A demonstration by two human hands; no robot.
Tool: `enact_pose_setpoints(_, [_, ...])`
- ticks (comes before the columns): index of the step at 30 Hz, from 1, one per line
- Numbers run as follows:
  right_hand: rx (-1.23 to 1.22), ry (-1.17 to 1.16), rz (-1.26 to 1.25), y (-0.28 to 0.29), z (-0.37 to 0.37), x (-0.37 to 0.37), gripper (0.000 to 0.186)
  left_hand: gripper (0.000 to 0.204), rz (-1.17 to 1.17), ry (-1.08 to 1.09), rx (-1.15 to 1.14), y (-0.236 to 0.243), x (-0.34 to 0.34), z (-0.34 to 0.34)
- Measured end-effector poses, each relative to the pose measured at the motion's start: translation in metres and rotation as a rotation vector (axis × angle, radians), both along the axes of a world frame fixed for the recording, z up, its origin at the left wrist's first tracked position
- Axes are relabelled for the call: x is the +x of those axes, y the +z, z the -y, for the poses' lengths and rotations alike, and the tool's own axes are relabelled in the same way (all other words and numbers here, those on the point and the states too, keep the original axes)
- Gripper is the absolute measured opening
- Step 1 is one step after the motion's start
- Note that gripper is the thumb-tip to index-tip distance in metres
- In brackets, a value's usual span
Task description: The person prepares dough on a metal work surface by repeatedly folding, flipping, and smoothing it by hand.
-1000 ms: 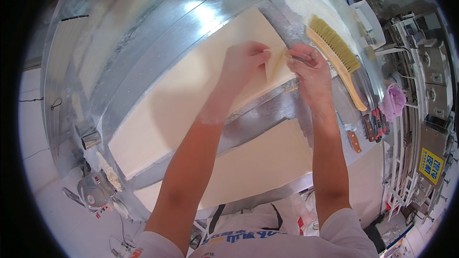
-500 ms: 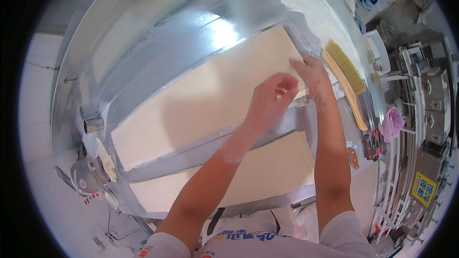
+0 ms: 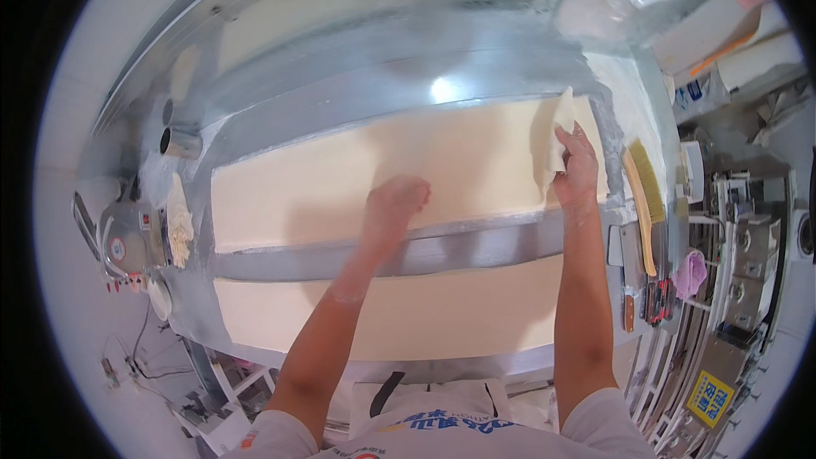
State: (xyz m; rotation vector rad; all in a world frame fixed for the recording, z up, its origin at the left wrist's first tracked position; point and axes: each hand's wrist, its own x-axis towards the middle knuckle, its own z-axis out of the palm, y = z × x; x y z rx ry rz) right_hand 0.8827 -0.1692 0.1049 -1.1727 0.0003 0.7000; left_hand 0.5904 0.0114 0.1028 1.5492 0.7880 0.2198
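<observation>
A long pale dough sheet lies across the steel worktop. My right hand grips a narrow lifted flap of dough near that sheet's right end. My left hand is over the middle of the sheet, somewhat blurred, with its fingers curled closed; what they hold, if anything, I cannot make out. A second pale dough strip lies parallel along the near edge of the worktop, under my forearms.
A wooden-handled brush lies at the right on spilled flour, near knives and a pink cloth. At the left stand a metal cylinder, dough scraps and a steel machine. Racks line the right side.
The view has shifted, so the sheet lies more level. My left hand has moved leftward from beside my right hand to mid-sheet; my right hand now holds up a flap of dough.
</observation>
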Motion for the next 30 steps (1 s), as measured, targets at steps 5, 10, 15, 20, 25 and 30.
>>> enact_pose_setpoints(5, [-0.175, 0.323, 0.244, 0.086, -0.127, -0.148, 0.058, 0.038, 0.574, 0.282, -0.307, -0.04, -0.018, -0.076])
enact_pose_setpoints(10, [-0.043, 0.974, 0.906, 0.168, -0.197, -0.406, 0.047, 0.046, 1.034, 0.386, -0.816, -0.061, -0.07, -0.108])
enact_pose_setpoints(15, [-0.102, 0.984, -0.049, 0.098, -0.106, -0.494, 0.032, 0.048, 0.926, 0.461, -0.876, -0.041, -0.203, -0.131])
enact_pose_setpoints(20, [0.141, 0.583, -0.737, -0.007, -0.113, -0.585, 0.029, 0.049, 0.778, 0.624, -0.83, -0.041, -0.376, -0.131])
enact_pose_setpoints(25, [0.587, 0.463, -0.93, -0.063, -0.248, -0.68, 0.045, 0.05, 0.694, 0.83, -0.713, -0.014, -0.538, -0.112])
enact_pose_setpoints(30, [0.748, 0.379, -0.973, -0.06, -0.356, -0.719, 0.047, 0.051, 0.649, 1.006, -0.566, 0.016, -0.657, -0.08])
